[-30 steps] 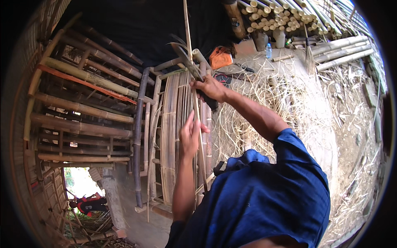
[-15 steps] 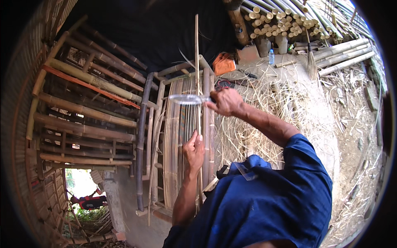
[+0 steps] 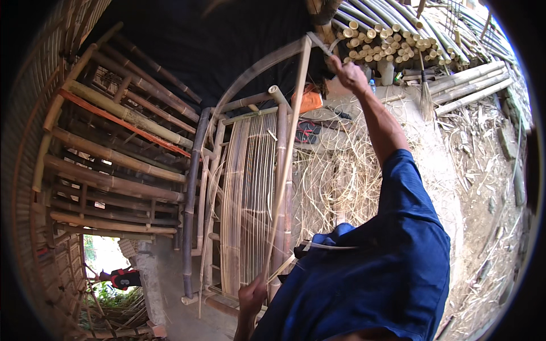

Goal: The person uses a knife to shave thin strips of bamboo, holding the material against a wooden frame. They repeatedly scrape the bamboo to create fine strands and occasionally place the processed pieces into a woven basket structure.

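A long, pale bamboo strip [image 3: 291, 145] runs slantwise from near my body to the far end of a bamboo bench frame. My left hand [image 3: 252, 294] is closed round its near end. At the far end, my right hand [image 3: 351, 74] grips a knife [image 3: 322, 46], its blade at the strip's tip. A thin peeled sliver [image 3: 253, 71], smeared by motion, arches from that tip over to the left. Below lies the bench [image 3: 282, 122], covered with narrow parallel slats [image 3: 234, 199].
Bamboo racks [image 3: 122, 145] stand at the left. Shavings [image 3: 364, 165] litter the floor on the right. Farther off are an orange bag [image 3: 310, 101], a bottle [image 3: 372, 85], a broom [image 3: 425, 99] and stacked bamboo poles [image 3: 392, 45]. Another person [image 3: 125, 278] is beyond an opening, lower left.
My right hand has swept the knife away from me to the strip's far tip. My left hand has come nearer my body. The strip now slants right, and a sliver arches off it.
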`<state>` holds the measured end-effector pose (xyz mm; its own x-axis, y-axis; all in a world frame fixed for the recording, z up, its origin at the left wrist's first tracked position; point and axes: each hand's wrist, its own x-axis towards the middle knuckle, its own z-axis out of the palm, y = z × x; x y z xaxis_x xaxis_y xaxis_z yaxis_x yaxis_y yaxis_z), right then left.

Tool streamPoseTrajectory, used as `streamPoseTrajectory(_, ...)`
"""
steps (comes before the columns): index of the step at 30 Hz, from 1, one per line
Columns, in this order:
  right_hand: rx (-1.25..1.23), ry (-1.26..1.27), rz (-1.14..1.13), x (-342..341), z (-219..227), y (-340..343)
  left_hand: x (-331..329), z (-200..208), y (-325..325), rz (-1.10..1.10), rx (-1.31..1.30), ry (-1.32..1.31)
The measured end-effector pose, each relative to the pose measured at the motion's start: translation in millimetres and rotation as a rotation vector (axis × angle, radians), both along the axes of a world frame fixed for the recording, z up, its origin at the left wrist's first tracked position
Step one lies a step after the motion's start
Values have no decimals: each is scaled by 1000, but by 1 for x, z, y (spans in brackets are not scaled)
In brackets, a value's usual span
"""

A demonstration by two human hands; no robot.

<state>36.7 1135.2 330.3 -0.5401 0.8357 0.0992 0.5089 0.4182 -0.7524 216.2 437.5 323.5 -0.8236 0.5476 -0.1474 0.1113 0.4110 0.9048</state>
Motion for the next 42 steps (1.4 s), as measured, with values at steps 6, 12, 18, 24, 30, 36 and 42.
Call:
streamPoseTrajectory(6, -176, 254, 273, 13, -22, -97, -48, -4, 76, 66, -22, -124)
streamPoseTrajectory(12, -831, 336, 672, 77, -72, -324, -124, -24, 181, -46, 55, -415)
streamPoseTrajectory(18, -743, 523, 599, -9, -75, -237, -74, -11, 110, -187, 116, -723)
streamPoseTrajectory(24, 105, 154, 421, -31, -73, -181, -97, -20, 149, -39, 210, -468)
streamPoseTrajectory(30, 226, -197, 903, 89, -55, -326, -172, -25, 194, 73, 111, -249)
streamPoseTrajectory(36, 190, -158, 758, 56, -55, -280, -132, -15, 193, -8, 80, -20)
streamPoseTrajectory(42, 212, -199, 610, -1, -43, -215, -89, 10, 145, -109, 12, 154)
